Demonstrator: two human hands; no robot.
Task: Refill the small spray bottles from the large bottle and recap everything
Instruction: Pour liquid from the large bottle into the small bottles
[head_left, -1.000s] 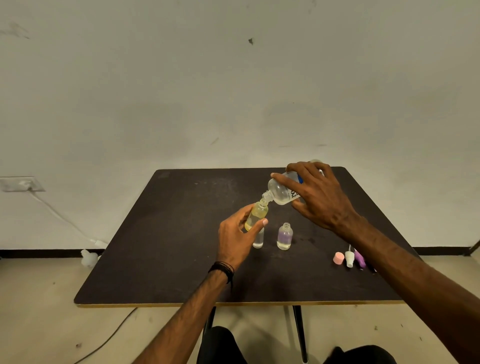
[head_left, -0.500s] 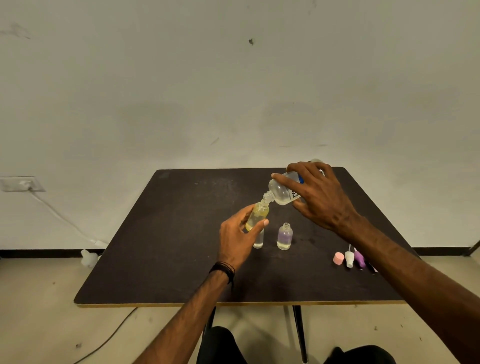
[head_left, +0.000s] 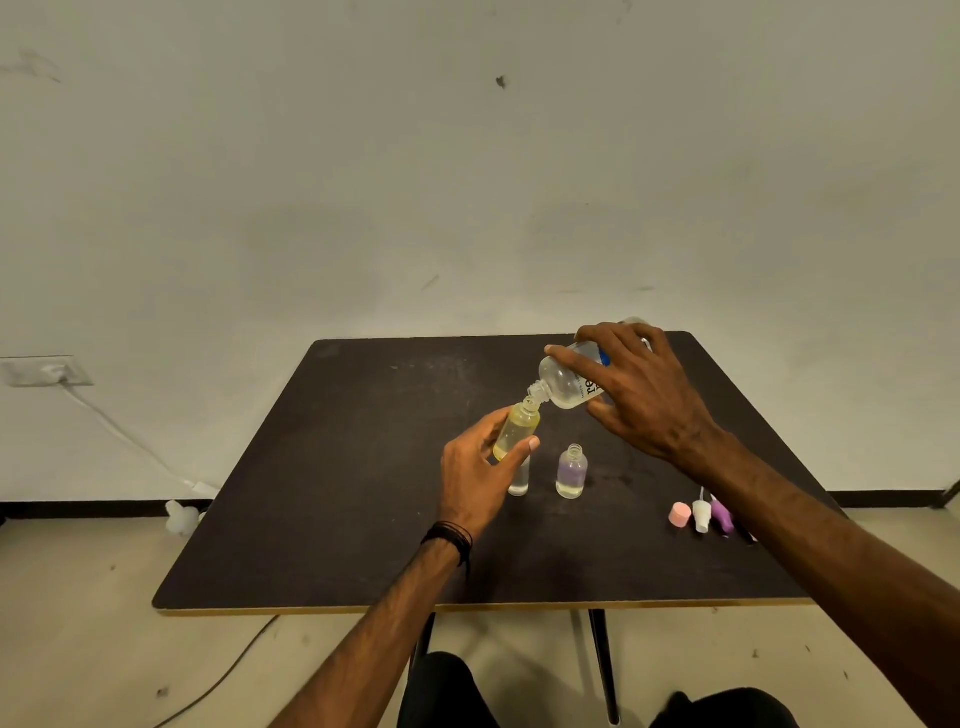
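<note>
Hands pour above dark table before pale wall.

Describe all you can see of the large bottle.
The large bottle looks like clear plastic, with a blue-and-white label that the fingers partly hide. The right hand grips it, tipped nearly sideways above the table. It is uncapped, its neck meeting the mouth of the yellow bottle, which the left hand holds.

Yellowish bottle, pink cap
</note>
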